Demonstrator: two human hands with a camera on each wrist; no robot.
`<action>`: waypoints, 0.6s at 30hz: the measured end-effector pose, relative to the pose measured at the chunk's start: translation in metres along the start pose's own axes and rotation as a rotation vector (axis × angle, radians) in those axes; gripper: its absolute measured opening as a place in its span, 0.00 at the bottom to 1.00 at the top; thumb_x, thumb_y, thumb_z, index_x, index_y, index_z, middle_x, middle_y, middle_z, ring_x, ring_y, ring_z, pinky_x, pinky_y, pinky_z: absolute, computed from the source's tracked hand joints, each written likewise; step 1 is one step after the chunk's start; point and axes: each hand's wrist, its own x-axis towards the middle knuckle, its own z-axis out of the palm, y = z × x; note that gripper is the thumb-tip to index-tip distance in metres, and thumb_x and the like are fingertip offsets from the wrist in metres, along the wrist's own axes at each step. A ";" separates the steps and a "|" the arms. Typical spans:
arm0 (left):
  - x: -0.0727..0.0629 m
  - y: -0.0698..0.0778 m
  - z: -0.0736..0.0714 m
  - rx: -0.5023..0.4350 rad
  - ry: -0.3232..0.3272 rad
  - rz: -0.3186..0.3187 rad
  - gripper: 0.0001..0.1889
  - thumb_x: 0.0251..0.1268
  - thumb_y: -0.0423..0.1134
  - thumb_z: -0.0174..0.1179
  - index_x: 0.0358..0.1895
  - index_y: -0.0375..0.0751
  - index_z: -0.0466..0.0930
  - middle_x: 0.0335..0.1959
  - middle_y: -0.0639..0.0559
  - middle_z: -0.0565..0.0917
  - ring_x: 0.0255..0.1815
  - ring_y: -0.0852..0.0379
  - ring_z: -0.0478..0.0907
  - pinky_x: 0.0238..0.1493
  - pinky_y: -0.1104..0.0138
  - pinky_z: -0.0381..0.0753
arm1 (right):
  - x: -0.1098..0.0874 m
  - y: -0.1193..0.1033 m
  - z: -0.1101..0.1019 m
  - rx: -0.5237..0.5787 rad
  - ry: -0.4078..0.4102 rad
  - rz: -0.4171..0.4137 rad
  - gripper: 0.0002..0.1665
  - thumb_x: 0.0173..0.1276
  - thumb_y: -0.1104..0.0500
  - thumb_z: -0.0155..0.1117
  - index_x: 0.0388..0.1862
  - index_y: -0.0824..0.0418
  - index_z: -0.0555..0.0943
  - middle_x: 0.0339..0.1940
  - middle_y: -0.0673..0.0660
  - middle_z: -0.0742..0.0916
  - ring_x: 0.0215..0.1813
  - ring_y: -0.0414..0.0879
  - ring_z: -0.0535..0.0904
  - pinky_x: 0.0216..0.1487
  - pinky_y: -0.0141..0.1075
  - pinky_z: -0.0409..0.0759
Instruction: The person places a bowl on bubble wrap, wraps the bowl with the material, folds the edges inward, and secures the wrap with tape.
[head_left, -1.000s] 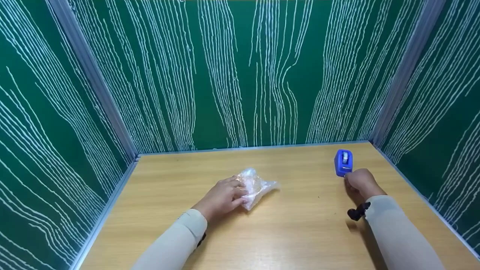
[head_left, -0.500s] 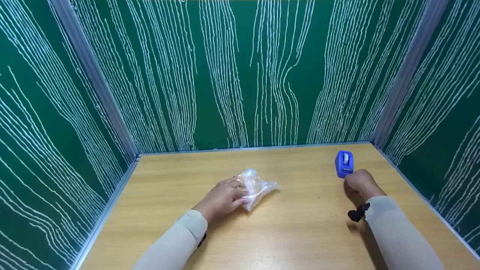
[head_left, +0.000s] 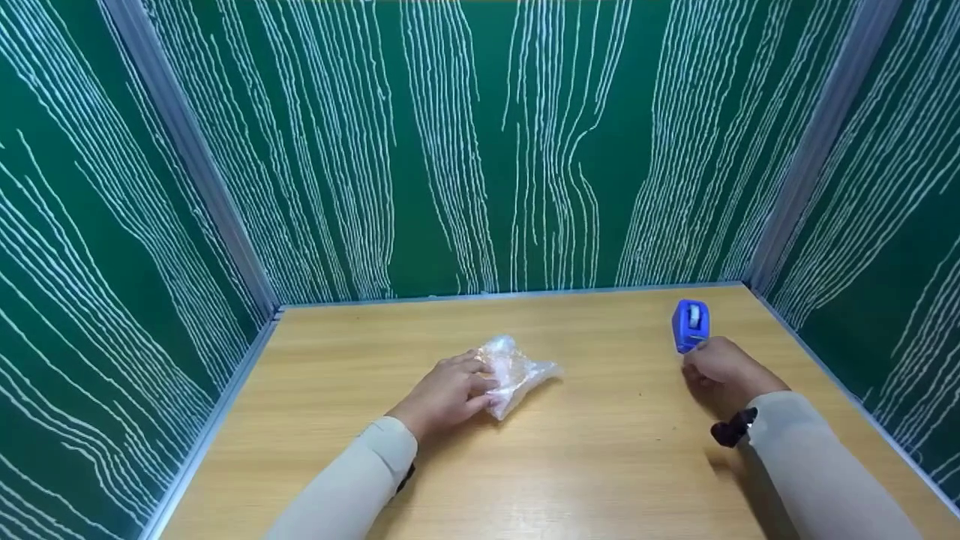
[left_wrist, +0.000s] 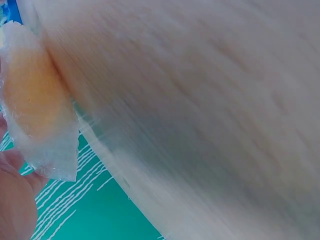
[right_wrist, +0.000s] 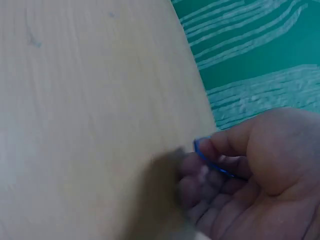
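A crumpled bubble-wrap package [head_left: 514, 375] lies mid-table, and something orange shows through the wrap [left_wrist: 35, 95] in the left wrist view. My left hand [head_left: 450, 394] grips its left side, fingers over it and thumb at the near edge. On the far right stands a blue tape dispenser [head_left: 690, 324] with a pale roll in it. At its near, cutting end, my right hand [head_left: 721, 369] pinches with thumb and curled fingers where the tape comes off; the clear tape itself barely shows. A blue edge of the dispenser [right_wrist: 215, 166] peeks past the right hand's fingers in the right wrist view.
The wooden table [head_left: 360, 337] is bounded by green walls [head_left: 420, 247] with wavy white lines, joined by grey metal posts. Small dark specks dot the wood near the right hand. A dark wrist device [head_left: 733, 429] sits at the right cuff.
My right hand has tilted at the dispenser's near end, its wrist and forearm shifting right. The left hand and the package have stayed in place.
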 end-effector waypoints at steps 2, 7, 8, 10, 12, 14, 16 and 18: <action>0.000 -0.001 0.000 0.006 0.004 0.013 0.21 0.87 0.57 0.63 0.70 0.55 0.91 0.76 0.52 0.87 0.89 0.44 0.71 0.91 0.44 0.69 | -0.001 -0.012 0.005 -0.056 -0.039 -0.042 0.22 0.88 0.59 0.52 0.67 0.76 0.74 0.54 0.67 0.85 0.58 0.60 0.81 0.59 0.47 0.82; 0.000 -0.001 0.001 -0.006 0.003 -0.002 0.21 0.86 0.58 0.63 0.70 0.56 0.91 0.75 0.52 0.87 0.89 0.44 0.72 0.91 0.44 0.68 | -0.005 -0.058 0.024 -0.353 -0.098 -0.236 0.24 0.89 0.56 0.53 0.67 0.75 0.79 0.49 0.65 0.89 0.49 0.56 0.85 0.52 0.49 0.89; -0.001 -0.001 0.001 -0.009 0.001 -0.006 0.21 0.86 0.59 0.63 0.71 0.57 0.91 0.75 0.52 0.87 0.89 0.44 0.72 0.92 0.44 0.67 | -0.008 -0.069 0.030 -0.400 -0.108 -0.278 0.24 0.89 0.56 0.54 0.68 0.75 0.79 0.51 0.65 0.89 0.50 0.56 0.85 0.55 0.53 0.90; -0.001 -0.001 0.000 -0.016 -0.002 -0.014 0.22 0.86 0.59 0.64 0.71 0.57 0.91 0.76 0.53 0.86 0.89 0.44 0.71 0.92 0.44 0.66 | -0.013 -0.090 0.043 -0.474 -0.133 -0.363 0.25 0.90 0.55 0.54 0.69 0.75 0.79 0.53 0.66 0.89 0.52 0.57 0.85 0.60 0.59 0.90; -0.001 0.000 0.000 -0.025 -0.009 -0.022 0.22 0.86 0.59 0.63 0.71 0.57 0.91 0.76 0.53 0.86 0.90 0.44 0.69 0.93 0.44 0.65 | -0.017 -0.112 0.057 -0.519 -0.156 -0.432 0.21 0.90 0.55 0.55 0.64 0.71 0.82 0.51 0.65 0.89 0.50 0.55 0.85 0.59 0.60 0.90; -0.001 0.000 0.000 -0.026 -0.014 -0.026 0.22 0.87 0.60 0.63 0.71 0.58 0.90 0.77 0.54 0.85 0.91 0.44 0.69 0.93 0.44 0.65 | -0.020 -0.132 0.071 -0.542 -0.186 -0.490 0.17 0.90 0.55 0.55 0.56 0.66 0.85 0.47 0.62 0.89 0.47 0.53 0.85 0.54 0.56 0.90; 0.000 0.000 -0.001 -0.033 -0.017 -0.028 0.22 0.87 0.60 0.62 0.72 0.58 0.90 0.78 0.54 0.85 0.91 0.44 0.68 0.93 0.44 0.64 | -0.022 -0.150 0.084 -0.562 -0.214 -0.521 0.14 0.90 0.54 0.56 0.50 0.60 0.85 0.43 0.60 0.89 0.44 0.51 0.85 0.49 0.52 0.89; 0.001 0.000 -0.001 -0.034 -0.017 -0.027 0.23 0.87 0.61 0.62 0.72 0.58 0.90 0.78 0.54 0.85 0.91 0.45 0.68 0.93 0.44 0.64 | -0.025 -0.167 0.096 -0.593 -0.226 -0.529 0.13 0.90 0.52 0.57 0.51 0.56 0.86 0.45 0.58 0.90 0.46 0.49 0.85 0.53 0.52 0.89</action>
